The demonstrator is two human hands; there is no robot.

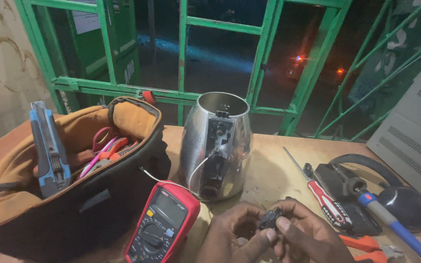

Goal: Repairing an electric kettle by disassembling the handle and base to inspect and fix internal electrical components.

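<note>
Both my hands meet at the bottom centre over the wooden table (269,165). My left hand (232,234) and my right hand (308,234) pinch a small black part (271,219) between their fingertips. Just behind them stands a shiny steel kettle body (216,146) with its handle removed, showing a black inner strip and a loose white wire. A red multimeter (164,221) lies to the left of my left hand.
An open tool bag (74,195) at left holds blue crimping pliers (49,151) and red-handled tools. At right lie a red-and-white screwdriver (325,197), a blue-handled tool (391,219), the black kettle handle and lid (405,199), and orange pliers (371,246). Green window bars stand behind.
</note>
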